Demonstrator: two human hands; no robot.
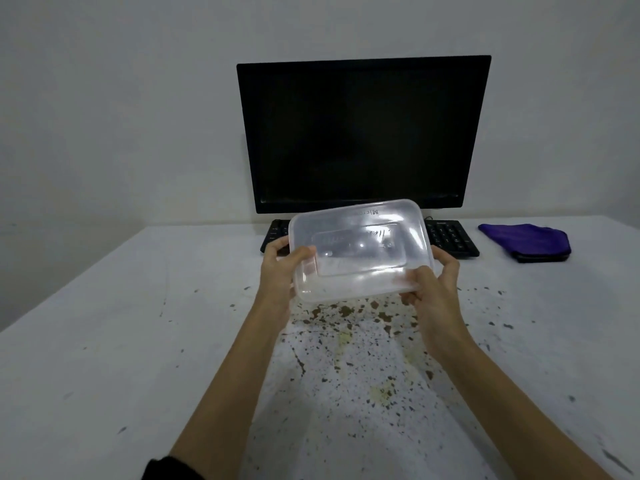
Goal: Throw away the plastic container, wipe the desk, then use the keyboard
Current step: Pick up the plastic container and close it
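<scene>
Head view, plastic container: a clear rectangular plastic container (360, 249) is held up in the air above the tabletop (138, 341), in front of the keyboard, tilted so its open side faces the camera; raised lettering shows through its base.
Head view, left hand: the left hand (280, 275) holds the container's left short end, thumb curled over the rim and into the inside, the other fingers (277, 245) wrapped behind the wall.
Head view, right hand: the right hand (433, 289) grips the container's lower right corner, thumb on the near rim, the fingers curled round the outside of the right wall.
Head view, stains: brown and yellowish stains (356, 341) speckle the white tabletop below the container and between the forearms.
Head view, keyboard: a black keyboard (450, 237) lies at the foot of the monitor, its middle hidden behind the container.
Head view, monitor: a black monitor (360, 133) stands at the back against the wall, its screen dark.
Head view, cloth: a purple cloth (526, 240) lies bunched on the tabletop, to the right of the keyboard and apart from it.
Head view, sleeve: a dark sleeve (166, 469) edge shows on the left arm at the bottom of the picture.
</scene>
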